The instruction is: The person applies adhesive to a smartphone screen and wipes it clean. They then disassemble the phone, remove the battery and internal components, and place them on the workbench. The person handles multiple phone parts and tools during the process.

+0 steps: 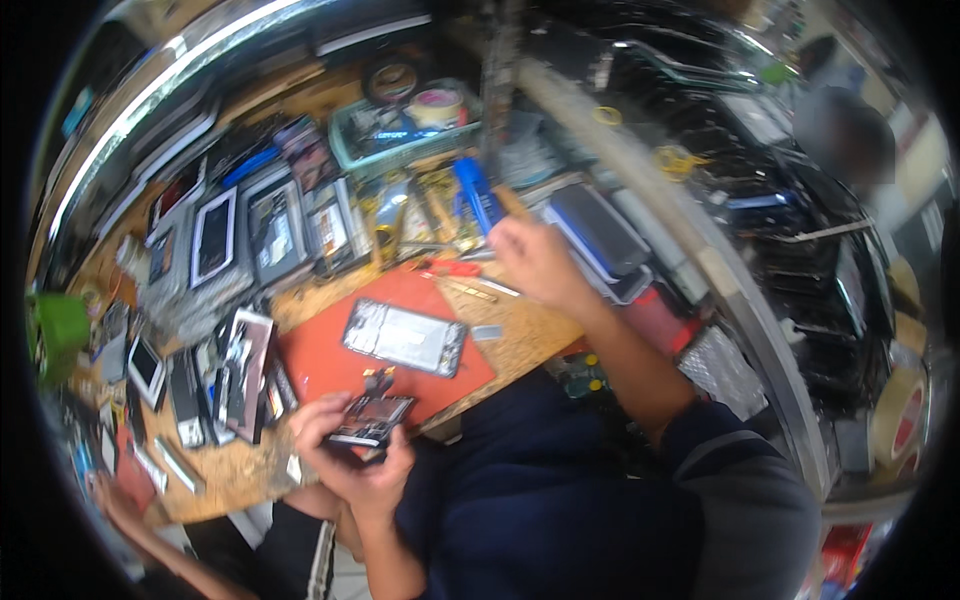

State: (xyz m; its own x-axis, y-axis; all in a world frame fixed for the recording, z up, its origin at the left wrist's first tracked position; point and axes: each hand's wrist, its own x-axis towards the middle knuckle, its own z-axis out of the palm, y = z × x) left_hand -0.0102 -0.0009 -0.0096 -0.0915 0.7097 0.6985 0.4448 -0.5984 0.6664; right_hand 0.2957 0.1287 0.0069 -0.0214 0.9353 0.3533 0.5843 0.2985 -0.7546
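My left hand (350, 445) is closed around an opened phone part (372, 420), dark with a bare frame and a small loose piece sticking up at its top edge. It is held just off the near edge of the bench. My right hand (530, 255) reaches across to the back of the bench, with its fingers closed on the lower end of a slim blue object (478, 195) whose kind is blurred. Between the hands, a silver phone frame (405, 337) lies on an orange mat (315, 335). Red-handled tools (452, 268) and tweezers (465, 290) lie beyond it.
A green basket (405, 155) with tape rolls stands at the back. Tablets and phones (212, 235) are stacked at the left, and a stood-up phone shell (245, 370) nearer. A metal-edged counter (740, 290) runs along the right. Another person's hand (115, 500) is at the lower left.
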